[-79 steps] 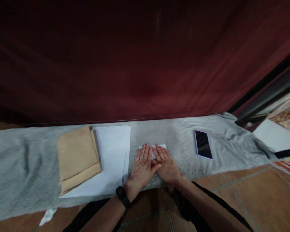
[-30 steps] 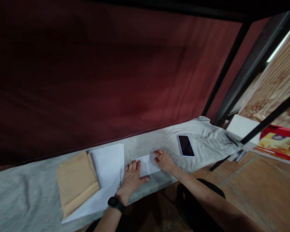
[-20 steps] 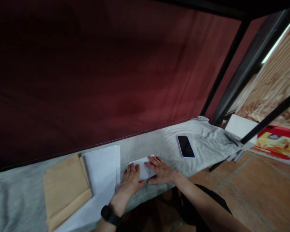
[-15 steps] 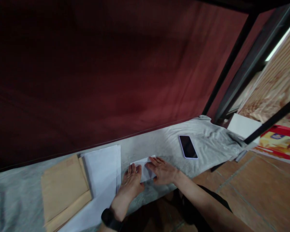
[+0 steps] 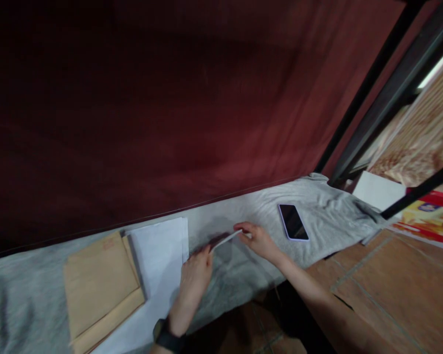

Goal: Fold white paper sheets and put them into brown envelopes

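A folded sheet of white paper (image 5: 226,240) is held edge-on above the grey cloth, so only a thin white strip of it shows. My left hand (image 5: 197,269), with a dark watch (image 5: 166,335) on its wrist, pinches the left end. At the right end, the thumb and fingers of my right hand (image 5: 257,241) close on the paper. Left of my left hand lie white paper sheets (image 5: 158,255), partly covered by brown envelopes (image 5: 101,282). A phone (image 5: 294,222) with a dark screen and pale purple case lies right of my right hand.
Grey cloth (image 5: 243,290) covers the long narrow surface. Behind it rises a dark red wall (image 5: 206,123). Dark metal bars (image 5: 365,93) stand at the right. A white box (image 5: 378,191) and a red-yellow printed box (image 5: 428,216) are near the tiled floor (image 5: 402,280).
The folded paper has come up off the cloth and turned edge-on. Both hands, which lay flat on it, now grip its ends. The view has shifted slightly.
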A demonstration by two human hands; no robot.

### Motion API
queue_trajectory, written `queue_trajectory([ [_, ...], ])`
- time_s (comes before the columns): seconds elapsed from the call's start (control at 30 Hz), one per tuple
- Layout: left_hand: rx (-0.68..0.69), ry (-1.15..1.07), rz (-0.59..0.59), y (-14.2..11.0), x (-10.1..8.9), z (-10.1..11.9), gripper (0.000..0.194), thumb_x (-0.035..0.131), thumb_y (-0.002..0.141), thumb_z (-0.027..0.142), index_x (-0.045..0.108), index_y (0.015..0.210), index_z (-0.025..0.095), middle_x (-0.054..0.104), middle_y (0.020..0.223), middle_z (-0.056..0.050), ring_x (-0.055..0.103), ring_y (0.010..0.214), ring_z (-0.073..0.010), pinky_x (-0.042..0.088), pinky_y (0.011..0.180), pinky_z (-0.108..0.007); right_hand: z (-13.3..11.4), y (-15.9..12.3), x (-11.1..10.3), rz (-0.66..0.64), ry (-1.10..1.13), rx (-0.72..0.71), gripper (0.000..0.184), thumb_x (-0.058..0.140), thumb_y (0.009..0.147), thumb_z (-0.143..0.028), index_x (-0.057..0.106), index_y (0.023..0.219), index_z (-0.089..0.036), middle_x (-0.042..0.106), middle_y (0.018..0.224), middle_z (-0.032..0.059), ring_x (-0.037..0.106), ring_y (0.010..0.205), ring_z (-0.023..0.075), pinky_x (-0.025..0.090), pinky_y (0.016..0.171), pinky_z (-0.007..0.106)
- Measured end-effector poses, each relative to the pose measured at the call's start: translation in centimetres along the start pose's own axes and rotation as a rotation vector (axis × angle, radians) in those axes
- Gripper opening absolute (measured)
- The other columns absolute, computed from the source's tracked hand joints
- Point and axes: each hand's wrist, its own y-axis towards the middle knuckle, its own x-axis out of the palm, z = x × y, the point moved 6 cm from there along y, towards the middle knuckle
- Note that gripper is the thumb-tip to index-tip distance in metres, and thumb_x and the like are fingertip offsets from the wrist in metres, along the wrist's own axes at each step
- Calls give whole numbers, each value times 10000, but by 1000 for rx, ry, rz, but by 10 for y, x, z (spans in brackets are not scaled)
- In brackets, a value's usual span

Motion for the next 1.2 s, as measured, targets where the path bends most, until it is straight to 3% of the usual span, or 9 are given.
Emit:
queue_trajectory([
  [0.07, -119, -283, 11, 5, -8, -11, 312, 478, 926, 344, 721, 1013, 168, 763, 945, -140, 718, 893, -283, 559, 804, -400, 15, 7, -5, 192, 253, 133, 377, 570, 884, -308, 648, 1245, -232, 713, 1158, 72, 667, 1032, 202, 535, 909, 356],
  [0.13, -179, -562, 2, 6, -10, -14, 341, 533, 899, 407, 712, 1031, 147, 757, 986, -142, 715, 852, -258, 570, 707, -354, 29, 7, 3, 259, 492, 291, 410, 614, 861, -359, 638, 1241, -208, 712, 1141, 98, 668, 1025, 215, 550, 880, 369],
  [0.23, -248, -861, -73, 5, -5, -11, 414, 690, 780, 464, 720, 1020, 128, 757, 988, -135, 698, 786, -229, 541, 610, -302, 33, 3, 29, 121, 806, 469, 409, 687, 830, -420, 662, 1160, -180, 727, 1073, 104, 696, 921, 216, 579, 791, 359],
  [0.33, -253, -827, -217, 5, -1, -5, 388, 744, 707, 470, 733, 862, 115, 740, 749, -99, 652, 621, -198, 474, 531, -275, 28, -2, 45, -2, 955, 517, 382, 772, 767, -417, 699, 1044, -165, 743, 969, 84, 704, 800, 195, 586, 711, 322],
  [0.4, -245, -789, -230, 9, -4, -6, 364, 754, 681, 452, 728, 827, 119, 717, 680, -73, 628, 582, -185, 450, 517, -268, 29, -3, 47, 3, 972, 537, 354, 808, 727, -393, 714, 974, -159, 745, 879, 64, 691, 719, 171, 580, 671, 296],
  [0.63, -260, -839, -148, 16, -9, -10, 459, 768, 627, 415, 728, 978, 123, 754, 906, -103, 669, 773, -220, 492, 570, -273, 36, -1, 43, 74, 964, 589, 314, 781, 756, -422, 704, 897, -153, 733, 785, 56, 663, 626, 144, 546, 592, 259],
  [0.87, -312, -1003, -119, 11, 2, 2, 510, 810, 603, 419, 711, 1026, 152, 745, 1082, -119, 687, 935, -258, 559, 712, -340, 21, -8, 59, -69, 998, 560, 426, 808, 717, -493, 712, 952, -152, 740, 835, 56, 690, 715, 179, 549, 656, 289],
  [1.0, -301, -992, -98, 11, 0, 5, 476, 817, 621, 439, 703, 983, 153, 749, 1018, -100, 686, 915, -249, 546, 705, -316, 24, -5, 58, -86, 944, 537, 463, 801, 697, -547, 730, 912, -143, 730, 780, 48, 664, 678, 177, 531, 631, 291],
  [1.2, -327, -1061, 89, 16, -15, -9, 581, 833, 606, 462, 670, 1081, 170, 737, 873, -33, 681, 785, -198, 506, 689, -287, 28, 0, 49, -137, 791, 474, 415, 789, 703, -557, 744, 834, -166, 702, 729, 13, 595, 631, 147, 461, 599, 266],
])
